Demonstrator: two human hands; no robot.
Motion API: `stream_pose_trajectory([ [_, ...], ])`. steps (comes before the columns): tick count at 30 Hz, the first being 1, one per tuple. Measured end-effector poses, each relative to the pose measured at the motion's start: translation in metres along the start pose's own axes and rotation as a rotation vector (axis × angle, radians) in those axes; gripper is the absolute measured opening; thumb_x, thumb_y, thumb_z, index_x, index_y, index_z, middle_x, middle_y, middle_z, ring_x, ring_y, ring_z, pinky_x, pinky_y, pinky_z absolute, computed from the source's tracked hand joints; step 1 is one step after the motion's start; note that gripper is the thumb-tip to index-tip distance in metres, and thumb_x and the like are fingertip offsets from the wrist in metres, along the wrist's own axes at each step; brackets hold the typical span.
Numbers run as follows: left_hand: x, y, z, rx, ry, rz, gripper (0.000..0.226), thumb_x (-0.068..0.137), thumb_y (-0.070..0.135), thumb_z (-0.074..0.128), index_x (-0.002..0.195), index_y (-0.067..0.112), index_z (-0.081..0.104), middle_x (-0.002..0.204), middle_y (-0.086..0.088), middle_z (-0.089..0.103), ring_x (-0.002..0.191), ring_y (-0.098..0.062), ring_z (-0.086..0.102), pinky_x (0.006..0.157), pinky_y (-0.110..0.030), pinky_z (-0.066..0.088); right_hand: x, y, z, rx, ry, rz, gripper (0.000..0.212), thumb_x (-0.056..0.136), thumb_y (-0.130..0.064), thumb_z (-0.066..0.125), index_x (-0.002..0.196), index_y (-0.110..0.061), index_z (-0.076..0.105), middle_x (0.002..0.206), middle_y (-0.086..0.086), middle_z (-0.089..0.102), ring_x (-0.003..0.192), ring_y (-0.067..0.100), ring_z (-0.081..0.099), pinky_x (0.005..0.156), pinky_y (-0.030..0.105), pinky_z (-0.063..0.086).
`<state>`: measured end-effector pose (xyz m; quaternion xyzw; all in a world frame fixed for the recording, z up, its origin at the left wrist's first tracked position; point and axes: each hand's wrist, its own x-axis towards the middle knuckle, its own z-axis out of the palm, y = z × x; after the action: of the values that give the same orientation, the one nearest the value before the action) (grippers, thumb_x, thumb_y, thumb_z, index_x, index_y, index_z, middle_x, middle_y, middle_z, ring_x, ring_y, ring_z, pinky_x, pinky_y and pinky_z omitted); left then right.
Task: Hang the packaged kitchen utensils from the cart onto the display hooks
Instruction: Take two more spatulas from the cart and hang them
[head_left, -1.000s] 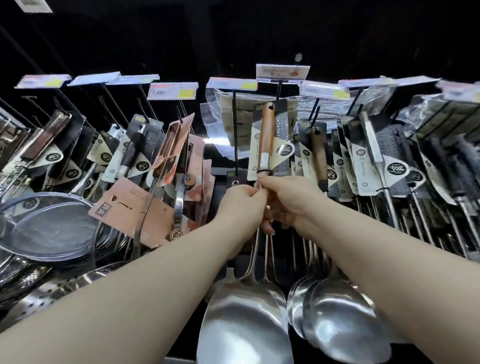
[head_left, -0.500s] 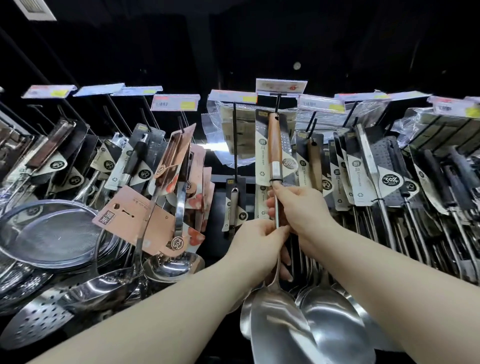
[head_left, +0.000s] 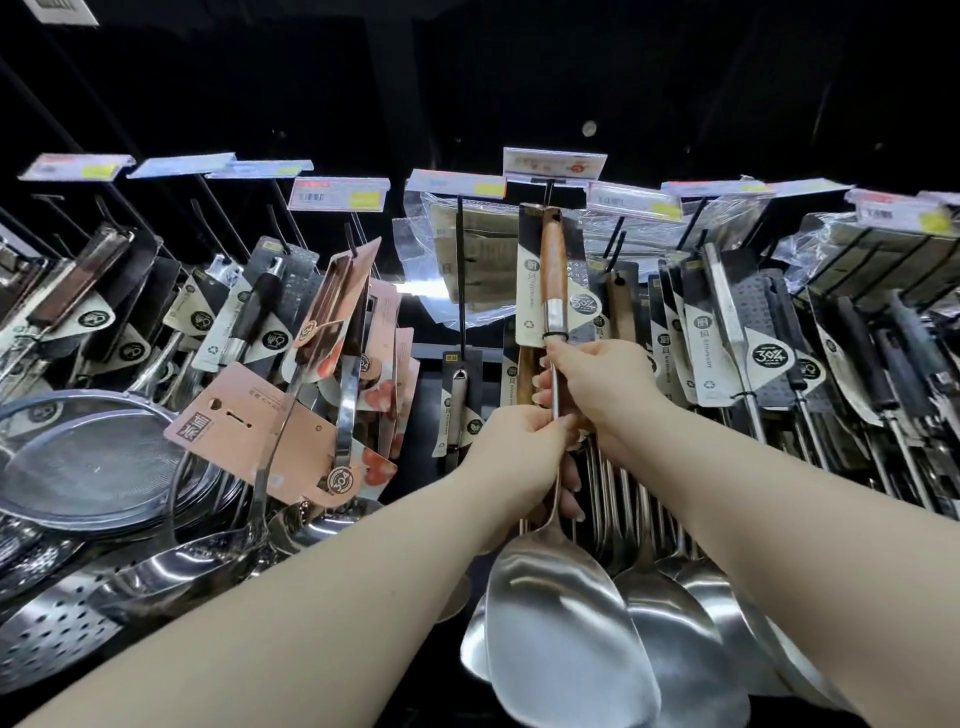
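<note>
1. The packaged spatula is hanging upright directly below the centre price tag. Its card top is sitting at the display hook under that tag.
2. The right hand is gripping the steel shaft, fingers curled round it, just under the wooden handle.
3. The left hand is gripping the same shaft lower down, further below the tag.
4. Pink-carded ladles are hanging down to the left of the tag.

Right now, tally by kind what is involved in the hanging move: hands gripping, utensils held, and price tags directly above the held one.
Hands gripping, left hand and right hand: 2
Held wood-handled spatula: 1
Price tag directly above it: 1
Total: 4
</note>
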<state>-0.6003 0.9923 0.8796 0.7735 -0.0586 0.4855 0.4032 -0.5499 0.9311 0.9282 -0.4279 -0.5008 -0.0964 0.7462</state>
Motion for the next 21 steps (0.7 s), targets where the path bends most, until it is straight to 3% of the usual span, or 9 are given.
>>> stream_pose_trajectory([
  [4, -0.005, -0.01, 0.002, -0.023, -0.011, -0.003, 0.028, 0.098, 0.021, 0.039, 0.075, 0.007, 0.049, 0.044, -0.003, 0.048, 0.027, -0.012, 0.047, 0.033, -0.015, 0.037, 0.001, 0.012, 0.001, -0.06, 0.003, -0.011, 0.034, 0.092, -0.015, 0.053, 0.06, -0.006, 0.054, 0.054, 0.007, 0.053, 0.033, 0.01, 0.046, 0.037, 0.016, 0.042],
  [10, -0.006, -0.014, -0.002, -0.037, 0.019, -0.012, 0.026, 0.098, 0.02, 0.039, 0.081, 0.004, 0.049, 0.049, -0.006, 0.047, 0.03, -0.014, 0.047, 0.03, -0.011, 0.031, 0.006, 0.018, 0.006, -0.139, 0.005, -0.03, 0.033, 0.092, -0.02, 0.054, 0.061, -0.008, 0.057, 0.054, 0.003, 0.056, 0.042, 0.014, 0.051, 0.044, 0.023, 0.045],
  [16, 0.006, -0.013, 0.0, 0.02, 0.083, 0.021, 0.035, 0.097, 0.019, 0.04, 0.064, 0.008, 0.043, 0.047, -0.006, 0.046, 0.027, -0.014, 0.046, 0.029, -0.011, 0.027, 0.015, 0.015, 0.01, -0.15, 0.055, -0.081, 0.033, 0.091, -0.019, 0.055, 0.06, -0.008, 0.058, 0.053, 0.002, 0.057, 0.043, 0.015, 0.051, 0.057, 0.033, 0.05],
  [21, 0.003, -0.015, 0.005, 0.045, 0.056, 0.046, 0.039, 0.096, 0.019, 0.041, 0.059, 0.008, 0.044, 0.046, -0.007, 0.046, 0.026, -0.015, 0.045, 0.03, -0.015, 0.033, 0.012, 0.025, 0.003, -0.088, 0.077, -0.089, 0.035, 0.091, -0.02, 0.055, 0.059, -0.008, 0.059, 0.055, 0.004, 0.058, 0.046, 0.016, 0.053, 0.05, 0.027, 0.049],
])
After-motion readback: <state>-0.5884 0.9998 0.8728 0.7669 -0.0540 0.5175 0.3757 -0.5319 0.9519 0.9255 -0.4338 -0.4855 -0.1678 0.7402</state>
